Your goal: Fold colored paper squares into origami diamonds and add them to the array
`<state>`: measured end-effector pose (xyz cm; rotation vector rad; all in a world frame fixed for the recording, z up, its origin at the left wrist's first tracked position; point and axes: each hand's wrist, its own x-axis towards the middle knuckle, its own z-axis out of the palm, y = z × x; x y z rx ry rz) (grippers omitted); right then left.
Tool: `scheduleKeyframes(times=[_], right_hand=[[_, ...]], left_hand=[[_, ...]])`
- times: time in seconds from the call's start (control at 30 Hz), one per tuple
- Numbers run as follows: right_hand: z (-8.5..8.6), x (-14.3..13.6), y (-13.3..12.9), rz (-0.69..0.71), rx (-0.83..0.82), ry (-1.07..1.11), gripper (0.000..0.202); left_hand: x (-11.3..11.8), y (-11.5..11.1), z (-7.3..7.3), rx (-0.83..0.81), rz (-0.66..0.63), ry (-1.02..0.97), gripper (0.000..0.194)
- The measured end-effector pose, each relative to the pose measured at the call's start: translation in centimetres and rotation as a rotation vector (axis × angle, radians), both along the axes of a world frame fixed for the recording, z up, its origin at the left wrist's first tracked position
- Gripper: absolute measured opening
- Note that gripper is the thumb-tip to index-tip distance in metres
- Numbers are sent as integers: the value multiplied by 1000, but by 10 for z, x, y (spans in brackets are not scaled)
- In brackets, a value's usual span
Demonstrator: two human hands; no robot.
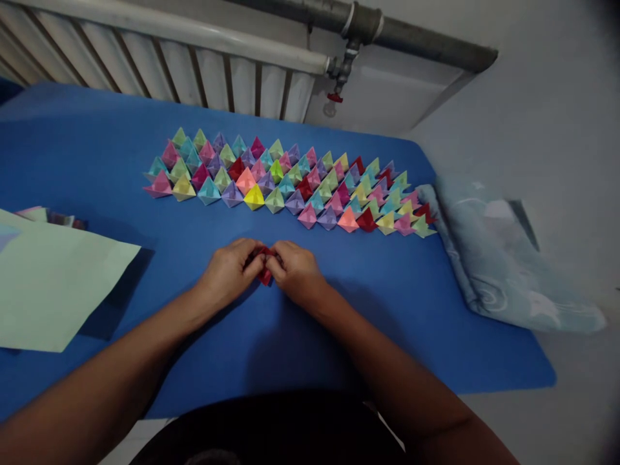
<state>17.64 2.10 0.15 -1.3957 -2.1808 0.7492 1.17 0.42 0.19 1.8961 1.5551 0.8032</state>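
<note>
Between my hands is a small piece of folded red paper [265, 276], mostly covered by the fingers. My left hand [231, 266] pinches its left side, thumb and fingertips pressed together. On the other side my right hand [296, 266] grips the same paper, its fingers curled in. Both hands rest low over the blue table, with fingertips nearly touching. Just beyond them stand several rows of folded paper boats [254, 197] in pink, yellow, green, blue, purple and red, set close together.
Light green paper sheets [62, 278] lie on the left of the blue table [194, 381], with more small papers behind. A folded blue-grey patterned cloth [504, 278] lies at the right edge. Along the wall run a white radiator [213, 71] and a pipe with a red-handled valve [335, 97].
</note>
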Motion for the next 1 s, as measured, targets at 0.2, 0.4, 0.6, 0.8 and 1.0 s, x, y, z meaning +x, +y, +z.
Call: scheduleKeyframes(times=[0.2, 0.4, 0.6, 0.8, 1.0], right_hand=[[5, 7, 1, -34, -55, 15, 8], [4, 11, 2, -44, -105, 85, 8], [4, 8, 2, -25, -40, -61, 13], [12, 6, 4, -39, -84, -220, 11], [12, 12, 5, -54, -174, -1, 5]], left_hand=[[-6, 1, 5, -43, 1, -52, 24], [-10, 2, 7, -18, -27, 13, 12], [-8, 2, 1, 8, -68, 155, 17], [-3, 2, 5, -49, -94, 333, 15], [-4, 3, 7, -42, -80, 208, 15]])
